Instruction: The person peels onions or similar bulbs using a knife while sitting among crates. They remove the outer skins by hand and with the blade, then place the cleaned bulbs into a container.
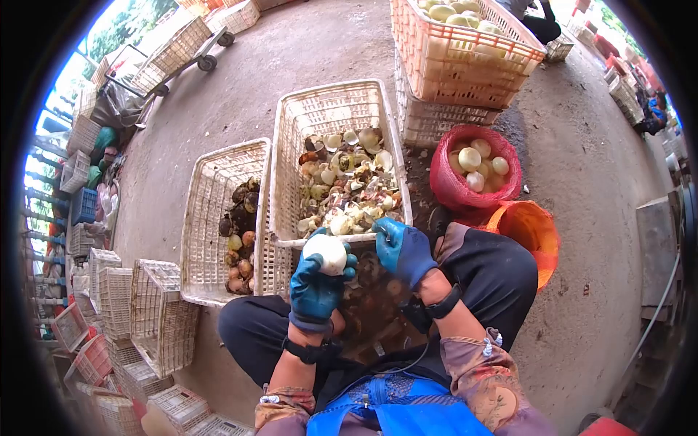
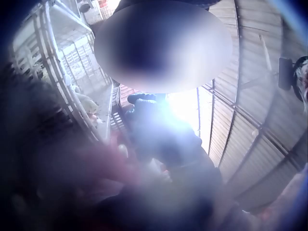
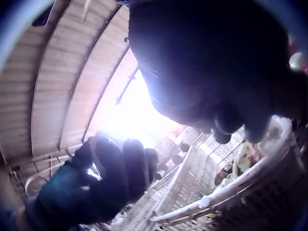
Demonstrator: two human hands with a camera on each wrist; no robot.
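In the head view my gloved left hand (image 1: 317, 291) grips a peeled white onion (image 1: 327, 256), fingers curled round its sides and its pale top showing. To its right, my gloved right hand (image 1: 404, 251) is at the front corner of the middle crate (image 1: 331, 109), its fingers bent. In the right wrist view those fingers (image 3: 224, 130) point down over the crate's rim; I cannot tell whether they hold anything. Onion skins and scraps (image 1: 349, 182) fill the crate's bottom. The left wrist view is mostly glare and blur.
A second crate (image 1: 195, 225) at left holds dark and brown onions (image 1: 241, 265). Right of the middle crate stand stacked crates (image 1: 465, 65), a pink mesh-covered container (image 1: 440, 178) of peeled onions and an orange container (image 1: 542, 243). More crates (image 1: 163, 312) lie at far left.
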